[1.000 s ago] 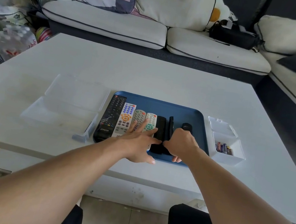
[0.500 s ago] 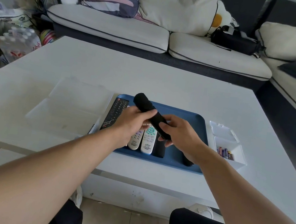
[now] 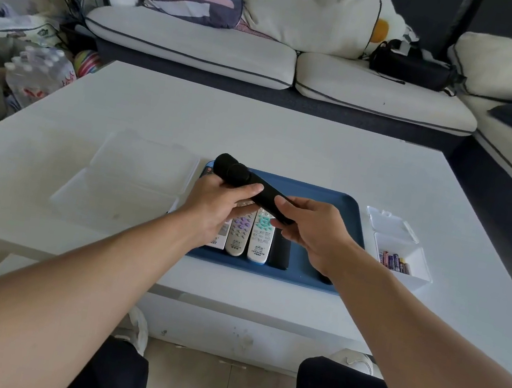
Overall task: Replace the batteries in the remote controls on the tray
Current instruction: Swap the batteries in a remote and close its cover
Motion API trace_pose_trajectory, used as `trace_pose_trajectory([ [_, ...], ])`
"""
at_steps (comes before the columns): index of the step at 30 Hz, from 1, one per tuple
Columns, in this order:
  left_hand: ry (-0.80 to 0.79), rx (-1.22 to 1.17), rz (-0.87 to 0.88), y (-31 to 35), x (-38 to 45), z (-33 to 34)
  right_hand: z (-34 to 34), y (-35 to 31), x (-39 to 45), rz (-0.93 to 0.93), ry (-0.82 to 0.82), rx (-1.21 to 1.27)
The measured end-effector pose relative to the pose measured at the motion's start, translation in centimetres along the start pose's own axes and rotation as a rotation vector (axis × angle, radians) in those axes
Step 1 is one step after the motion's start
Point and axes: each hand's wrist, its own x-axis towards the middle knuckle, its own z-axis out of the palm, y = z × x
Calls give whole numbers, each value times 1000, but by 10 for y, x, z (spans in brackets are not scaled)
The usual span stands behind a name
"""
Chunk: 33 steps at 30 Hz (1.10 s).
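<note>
A black remote (image 3: 243, 178) is held in the air above the blue tray (image 3: 324, 201), its far end pointing up and left. My left hand (image 3: 219, 208) grips its far half, thumb on top. My right hand (image 3: 312, 229) holds its near end. Under the hands, several remotes lie side by side on the tray: a white one with purple buttons (image 3: 239, 234), a white one with teal buttons (image 3: 261, 238) and a black one (image 3: 280, 251). A small white box (image 3: 404, 267) to the right of the tray holds several batteries (image 3: 393, 261).
A clear plastic box with its open lid (image 3: 128, 183) lies left of the tray on the white table (image 3: 273, 136). A sofa with cushions runs behind and to the right of the table. Water bottles (image 3: 36, 71) and bags sit on the floor at left.
Both hands were down on the remotes on the tray; they have lifted one black remote off it and now hold it in the air between them, slightly higher than half a second ago.
</note>
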Motion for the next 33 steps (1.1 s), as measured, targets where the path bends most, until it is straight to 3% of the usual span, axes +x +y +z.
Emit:
trace_pose_trajectory([
  [8,58,144,155,-6,-5,2,0,12,6,-65,44,-194],
  [14,29,128,130,-4,-7,5,1,13,2,-243,97,-497],
  [18,139,167,128,-2,-4,4,0,6,0,-330,74,-625],
  [22,321,194,138,0,5,-9,-6,3,-1,-270,-84,-918],
  [25,414,141,8,4,8,-16,-7,11,-5,-215,-264,-1059],
  [28,418,71,-110,7,7,-16,-6,18,-8,-213,-323,-1152],
  [33,295,-147,-212,13,-1,-4,4,35,-11,-208,-405,-1434],
])
